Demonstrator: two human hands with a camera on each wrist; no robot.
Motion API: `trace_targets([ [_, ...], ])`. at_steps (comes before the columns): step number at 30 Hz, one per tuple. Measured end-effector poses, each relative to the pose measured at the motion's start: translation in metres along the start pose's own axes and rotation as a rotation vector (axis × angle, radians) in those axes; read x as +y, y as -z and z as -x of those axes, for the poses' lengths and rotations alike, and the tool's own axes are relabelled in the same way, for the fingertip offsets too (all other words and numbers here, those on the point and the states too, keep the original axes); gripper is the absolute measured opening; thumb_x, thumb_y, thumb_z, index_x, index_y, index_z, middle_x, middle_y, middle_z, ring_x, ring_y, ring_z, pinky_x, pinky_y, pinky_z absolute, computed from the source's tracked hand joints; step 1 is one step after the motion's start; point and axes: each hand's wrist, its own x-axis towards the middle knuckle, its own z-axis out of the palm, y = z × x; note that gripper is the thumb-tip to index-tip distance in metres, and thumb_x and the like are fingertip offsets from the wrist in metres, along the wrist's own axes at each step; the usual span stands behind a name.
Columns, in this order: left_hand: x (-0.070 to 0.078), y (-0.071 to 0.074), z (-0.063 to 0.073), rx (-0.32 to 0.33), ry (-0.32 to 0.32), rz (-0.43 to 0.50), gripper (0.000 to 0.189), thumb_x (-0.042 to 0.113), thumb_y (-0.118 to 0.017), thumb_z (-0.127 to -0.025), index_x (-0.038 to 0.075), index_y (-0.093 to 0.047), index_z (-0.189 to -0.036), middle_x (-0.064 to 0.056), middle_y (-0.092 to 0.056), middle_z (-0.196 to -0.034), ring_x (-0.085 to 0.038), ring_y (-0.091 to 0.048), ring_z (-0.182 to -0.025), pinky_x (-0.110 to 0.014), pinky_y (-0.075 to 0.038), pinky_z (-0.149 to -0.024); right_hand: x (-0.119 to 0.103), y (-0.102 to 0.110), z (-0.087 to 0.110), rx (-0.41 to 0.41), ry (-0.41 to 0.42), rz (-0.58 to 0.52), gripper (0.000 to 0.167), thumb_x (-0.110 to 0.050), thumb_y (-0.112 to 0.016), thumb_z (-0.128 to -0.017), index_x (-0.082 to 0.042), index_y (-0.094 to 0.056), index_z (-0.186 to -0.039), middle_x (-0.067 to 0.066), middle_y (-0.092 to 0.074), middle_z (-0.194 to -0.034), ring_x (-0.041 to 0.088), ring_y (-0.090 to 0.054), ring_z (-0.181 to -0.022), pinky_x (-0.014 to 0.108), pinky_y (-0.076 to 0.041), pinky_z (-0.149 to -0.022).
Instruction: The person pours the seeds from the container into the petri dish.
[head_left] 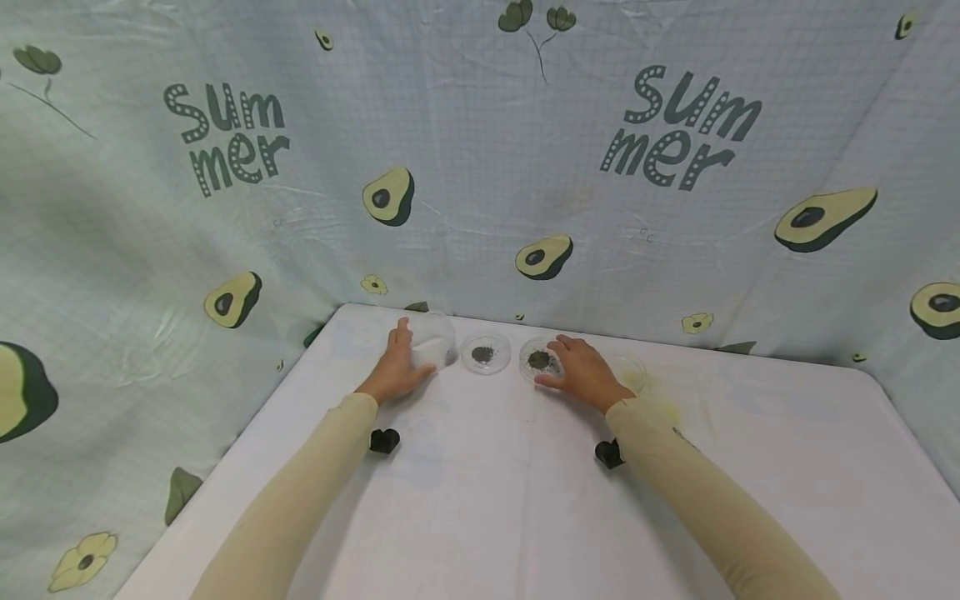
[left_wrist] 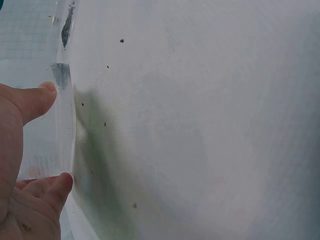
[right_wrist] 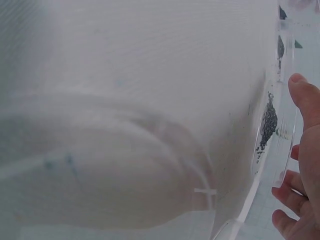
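Note:
Near the table's back edge, my left hand (head_left: 397,367) holds a clear round dish (head_left: 444,329) from its left side, thumb in front and fingers behind. Part of that dish looks white. In the left wrist view, the thumb (left_wrist: 42,97) and fingertips rest against its clear wall. My right hand (head_left: 585,375) grips a clear petri dish (head_left: 528,348) with dark granules (right_wrist: 270,120) in it; its thumb (right_wrist: 300,90) and fingers lie at opposite sides of the rim. Between the hands stands another petri dish (head_left: 486,367) with a small dark heap.
A clear round dish (head_left: 636,368) lies right of my right hand, partly behind the wrist. Dark specks (left_wrist: 121,41) dot the white table (head_left: 480,500). A black heart-shaped piece (head_left: 384,441) shows by the left wrist, another (head_left: 609,453) by the right. A printed curtain (head_left: 465,125) hangs behind.

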Motion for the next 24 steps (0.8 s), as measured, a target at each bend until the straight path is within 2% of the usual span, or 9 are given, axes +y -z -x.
trace_targets([
  [16,0.0017,-0.0002,-0.0004,-0.002,0.010,-0.007,0.099,0.028,-0.068,-0.090,0.009,0.007,-0.153,-0.023,-0.019,-0.153,-0.038,-0.030,-0.143,-0.052,-0.028,-0.117,-0.0021,0.0040,-0.0023,-0.019,-0.011,-0.029,0.075,-0.050,-0.068,-0.086,-0.002,-0.047,-0.140,0.022,-0.042,-0.148,0.040,-0.040,-0.136,0.053,-0.033,-0.113],
  [24,0.0029,-0.0001,0.0013,-0.006,0.022,0.000,0.099,0.028,-0.068,-0.091,0.010,0.007,-0.153,-0.023,-0.018,-0.154,-0.039,-0.030,-0.143,-0.053,-0.028,-0.116,-0.0033,0.0049,-0.0020,-0.001,-0.005,-0.033,0.075,-0.049,-0.070,-0.084,0.000,-0.048,-0.138,0.023,-0.044,-0.146,0.040,-0.042,-0.135,0.053,-0.034,-0.113],
])
